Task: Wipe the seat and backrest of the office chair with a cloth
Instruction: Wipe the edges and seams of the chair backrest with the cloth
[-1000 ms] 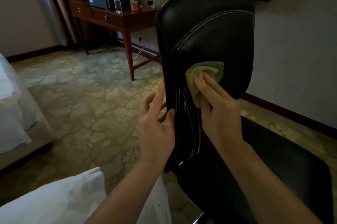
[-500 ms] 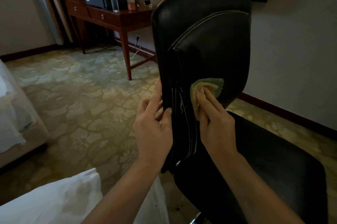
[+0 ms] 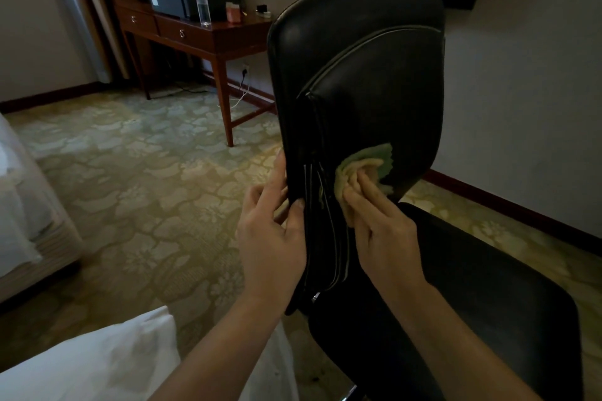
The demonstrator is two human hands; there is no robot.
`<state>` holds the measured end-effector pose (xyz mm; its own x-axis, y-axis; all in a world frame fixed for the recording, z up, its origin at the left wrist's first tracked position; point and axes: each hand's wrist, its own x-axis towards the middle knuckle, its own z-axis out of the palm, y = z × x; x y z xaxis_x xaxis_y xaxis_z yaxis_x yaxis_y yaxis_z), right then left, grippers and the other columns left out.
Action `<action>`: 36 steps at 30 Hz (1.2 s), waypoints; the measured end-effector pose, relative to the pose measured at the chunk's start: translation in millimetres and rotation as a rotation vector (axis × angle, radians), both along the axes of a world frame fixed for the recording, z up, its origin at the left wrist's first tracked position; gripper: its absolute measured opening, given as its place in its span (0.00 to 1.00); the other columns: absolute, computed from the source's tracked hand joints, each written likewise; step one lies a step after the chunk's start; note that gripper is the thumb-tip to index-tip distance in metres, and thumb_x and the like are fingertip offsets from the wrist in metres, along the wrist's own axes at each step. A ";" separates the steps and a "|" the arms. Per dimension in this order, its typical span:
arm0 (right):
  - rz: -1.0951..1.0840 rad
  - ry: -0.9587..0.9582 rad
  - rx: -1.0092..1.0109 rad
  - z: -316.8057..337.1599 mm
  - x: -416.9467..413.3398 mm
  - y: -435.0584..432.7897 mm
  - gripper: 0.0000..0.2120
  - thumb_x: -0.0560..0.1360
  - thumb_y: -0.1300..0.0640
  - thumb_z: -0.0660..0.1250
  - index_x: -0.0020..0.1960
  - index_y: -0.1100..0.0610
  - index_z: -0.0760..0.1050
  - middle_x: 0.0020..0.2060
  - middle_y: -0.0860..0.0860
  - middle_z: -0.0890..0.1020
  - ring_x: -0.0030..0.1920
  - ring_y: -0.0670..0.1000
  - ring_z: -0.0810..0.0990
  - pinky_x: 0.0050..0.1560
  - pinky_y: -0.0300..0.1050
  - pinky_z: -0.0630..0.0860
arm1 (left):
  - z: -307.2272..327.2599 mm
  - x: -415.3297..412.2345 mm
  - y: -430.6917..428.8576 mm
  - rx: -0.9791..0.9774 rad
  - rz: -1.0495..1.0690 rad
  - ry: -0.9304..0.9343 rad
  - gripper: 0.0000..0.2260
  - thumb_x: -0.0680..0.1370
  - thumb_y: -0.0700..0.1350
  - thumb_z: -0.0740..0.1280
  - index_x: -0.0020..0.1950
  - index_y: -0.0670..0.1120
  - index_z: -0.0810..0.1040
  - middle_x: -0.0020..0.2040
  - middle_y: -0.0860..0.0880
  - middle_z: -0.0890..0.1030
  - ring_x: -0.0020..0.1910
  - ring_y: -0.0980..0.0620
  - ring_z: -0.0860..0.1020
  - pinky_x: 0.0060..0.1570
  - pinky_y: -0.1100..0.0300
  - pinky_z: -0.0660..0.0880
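We are mid-wipe on the backrest, left hand gripping its edge and right hand pressing the cloth flat-fingered at its six o'clock, and the seat at four o'clock likely comes next.

floor: patterned carpet
furniture: wooden desk, bed
walls: pale wall, dim light

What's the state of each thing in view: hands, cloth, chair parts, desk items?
left hand: grips the side edge of the backrest, thumb in front
right hand: straight fingers press the cloth on the backrest
cloth: bunched, against the lower backrest
backrest: upright, held at its edge
seat: no cloth on it
water bottle: upright, capped, on the desk
drawers: shut
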<state>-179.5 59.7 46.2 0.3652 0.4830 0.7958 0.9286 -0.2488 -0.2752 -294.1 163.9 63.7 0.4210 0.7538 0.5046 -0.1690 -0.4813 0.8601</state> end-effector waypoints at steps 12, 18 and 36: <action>0.024 0.050 0.078 34.7 -5.9 19.4 0.17 0.79 0.62 0.62 0.66 0.63 0.75 0.68 0.58 0.75 0.70 0.51 0.72 0.71 0.43 0.69 | -2.6 -4.6 4.5 -0.026 -0.050 0.009 0.33 0.81 0.34 0.68 0.76 0.65 0.66 0.57 0.54 0.76 0.59 0.59 0.81 0.58 0.65 0.79; 0.035 0.162 0.087 -9.4 -11.1 -1.6 0.16 0.80 0.59 0.59 0.66 0.63 0.70 0.67 0.56 0.73 0.67 0.48 0.73 0.67 0.44 0.72 | -5.5 -4.2 4.4 -0.037 -0.058 0.010 0.33 0.80 0.34 0.68 0.77 0.64 0.67 0.57 0.53 0.77 0.61 0.57 0.80 0.60 0.60 0.79; 0.070 0.207 0.131 -19.1 -12.7 -4.6 0.16 0.78 0.64 0.65 0.65 0.61 0.72 0.67 0.57 0.75 0.67 0.52 0.76 0.65 0.51 0.77 | -10.1 -1.7 -1.9 -0.034 -0.023 -0.034 0.32 0.80 0.32 0.66 0.77 0.61 0.68 0.58 0.54 0.77 0.62 0.55 0.81 0.59 0.55 0.81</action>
